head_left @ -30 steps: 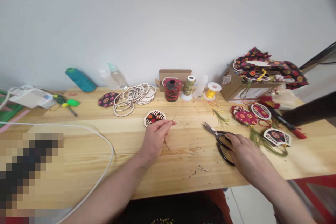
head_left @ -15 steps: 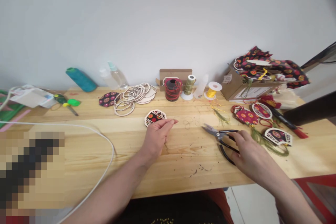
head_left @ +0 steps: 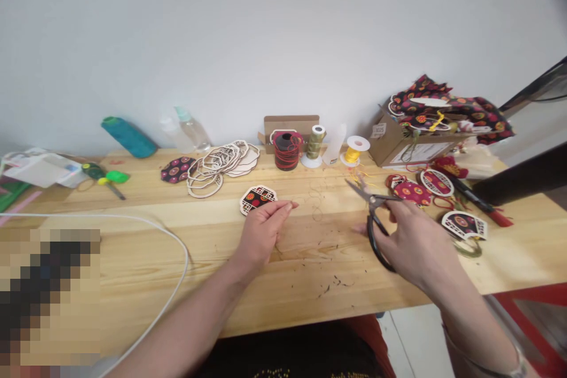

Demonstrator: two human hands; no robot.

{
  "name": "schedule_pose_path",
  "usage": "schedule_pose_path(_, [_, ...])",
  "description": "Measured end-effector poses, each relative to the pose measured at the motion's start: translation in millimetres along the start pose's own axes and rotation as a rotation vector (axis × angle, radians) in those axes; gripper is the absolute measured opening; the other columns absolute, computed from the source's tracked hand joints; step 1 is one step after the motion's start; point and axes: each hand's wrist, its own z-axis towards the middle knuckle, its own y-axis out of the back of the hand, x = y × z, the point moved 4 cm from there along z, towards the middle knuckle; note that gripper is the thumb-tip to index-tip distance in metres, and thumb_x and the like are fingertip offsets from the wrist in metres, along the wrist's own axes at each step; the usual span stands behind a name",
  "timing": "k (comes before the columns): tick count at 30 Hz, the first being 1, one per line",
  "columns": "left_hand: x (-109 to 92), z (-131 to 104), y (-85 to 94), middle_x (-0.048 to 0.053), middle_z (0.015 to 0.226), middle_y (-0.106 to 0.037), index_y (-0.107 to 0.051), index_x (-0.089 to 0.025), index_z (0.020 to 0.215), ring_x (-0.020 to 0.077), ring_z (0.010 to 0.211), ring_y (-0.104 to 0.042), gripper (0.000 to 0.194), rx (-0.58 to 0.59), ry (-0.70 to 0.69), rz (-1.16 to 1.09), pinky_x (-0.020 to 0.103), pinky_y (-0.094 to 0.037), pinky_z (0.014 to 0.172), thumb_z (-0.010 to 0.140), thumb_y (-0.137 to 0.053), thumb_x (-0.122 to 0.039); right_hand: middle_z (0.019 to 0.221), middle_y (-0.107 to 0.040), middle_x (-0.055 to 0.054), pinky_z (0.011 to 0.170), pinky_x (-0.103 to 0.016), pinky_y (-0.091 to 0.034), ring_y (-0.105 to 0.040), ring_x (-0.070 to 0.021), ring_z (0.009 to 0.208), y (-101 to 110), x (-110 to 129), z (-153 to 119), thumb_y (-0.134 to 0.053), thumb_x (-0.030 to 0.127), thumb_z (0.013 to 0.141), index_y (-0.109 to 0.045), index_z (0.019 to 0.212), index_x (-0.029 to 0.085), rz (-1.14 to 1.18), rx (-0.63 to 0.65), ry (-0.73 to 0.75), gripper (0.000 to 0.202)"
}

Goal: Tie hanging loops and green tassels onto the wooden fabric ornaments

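Observation:
My left hand is closed in a pinch over the front of the desk, its fingertips together on a fine thread that curls across the wood. Partly behind its knuckles lies an octagonal ornament with a pale lattice frame over dark flowered fabric. In my right hand is a pair of black-handled scissors, lifted off the desk, blades pointing up and left. Some fingers pass through the handles. A short end of cord shows beneath my left hand.
Behind stand a red cord spool, a green thread spool and a yellow spool. Wooden frames are piled left of them. Finished ornaments and a fabric-filled carton lie right. A white cable crosses the left side.
My right hand has raised the scissors from the desk and turned them, swinging the blades upward. My left hand keeps its pinch beside the ornament. The view has shifted slightly.

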Motion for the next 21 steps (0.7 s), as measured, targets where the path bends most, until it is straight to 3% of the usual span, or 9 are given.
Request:
schedule_pose_path(1, [-0.3,-0.1,0.1,-0.012,0.037,-0.026,-0.068,-0.011,0.090,0.0042,0.037,-0.016,0.035,-0.002,-0.001,-0.003,0.021,-0.011,0.039,0.070,-0.067,-0.040,0.074,-0.057,-0.009,0.054,-0.031,-0.039,-0.054,-0.0223,0.064,3.1,-2.3,2.2,-0.055,0.057,0.071,-0.059,0.085,0.014,-0.045,-0.025,-0.009,0.045])
schedule_pose_path(2, [-0.6,-0.2,0.2,-0.012,0.037,-0.026,-0.068,-0.011,0.090,0.0041,0.037,-0.016,0.034,-0.002,-0.001,-0.002,0.020,-0.011,0.039,0.071,-0.067,-0.040,0.071,-0.057,-0.008,0.053,-0.030,-0.038,-0.053,-0.0210,0.062,3.3,-3.1,3.3,-0.054,0.058,0.072,-0.059,0.086,0.014,-0.014,0.030,0.021,0.047])
schedule_pose_path(5, [-1.2,-0.6,-0.2,-0.011,0.037,-0.027,-0.068,-0.010,0.089,0.0041,0.037,-0.017,0.033,0.012,0.002,0.012,0.020,-0.011,0.039,0.073,-0.065,-0.039,0.068,-0.057,-0.005,0.051,-0.026,-0.039,-0.052,-0.0164,0.059,-5.4,8.5,-5.8,-0.043,0.060,0.081,-0.061,0.092,0.014,0.363,0.435,0.247,0.050])
schedule_pose_path(7, [-1.3,-1.0,-0.6,-0.011,0.037,-0.028,-0.068,-0.010,0.090,0.0042,0.037,-0.018,0.033,0.026,-0.007,0.011,0.020,-0.012,0.039,0.073,-0.065,-0.039,0.068,-0.057,-0.005,0.051,-0.025,-0.039,-0.051,-0.0152,0.059,-10.6,19.5,-15.4,-0.039,0.064,0.082,-0.063,0.087,0.014,0.528,0.568,0.301,0.055])
schedule_pose_path(12, [-0.2,-2.8,-1.5,-0.011,0.037,-0.029,-0.068,-0.011,0.090,0.0045,0.037,-0.018,0.033,0.061,-0.024,0.007,0.021,-0.013,0.039,0.074,-0.065,-0.039,0.054,-0.049,-0.001,0.048,-0.024,-0.037,-0.046,-0.0119,0.050,-33.6,37.6,-22.1,-0.032,0.069,0.083,-0.063,0.080,0.012,0.663,0.623,0.235,0.065])
schedule_pose_path(16, [-0.3,-5.0,-2.8,-0.010,0.040,-0.029,-0.068,-0.012,0.087,0.0048,0.038,-0.019,0.030,0.096,-0.042,0.053,0.021,-0.012,0.040,0.075,-0.064,-0.039,0.047,-0.046,0.002,0.045,-0.023,-0.035,-0.044,-0.0100,0.044,-51.5,42.0,-17.3,-0.036,0.074,0.077,-0.063,0.084,0.010,0.776,0.749,0.254,0.070])
schedule_pose_path(21, [-0.1,-4.8,-3.5,-0.010,0.041,-0.027,-0.069,-0.013,0.090,0.0051,0.040,-0.019,0.031,0.126,-0.055,0.092,0.022,-0.012,0.040,0.076,-0.063,-0.040,0.045,-0.042,0.005,0.045,-0.022,-0.035,-0.041,-0.0086,0.042,-57.5,45.7,-13.7,-0.038,0.071,0.079,-0.061,0.084,0.009,0.802,0.751,0.224,0.066])
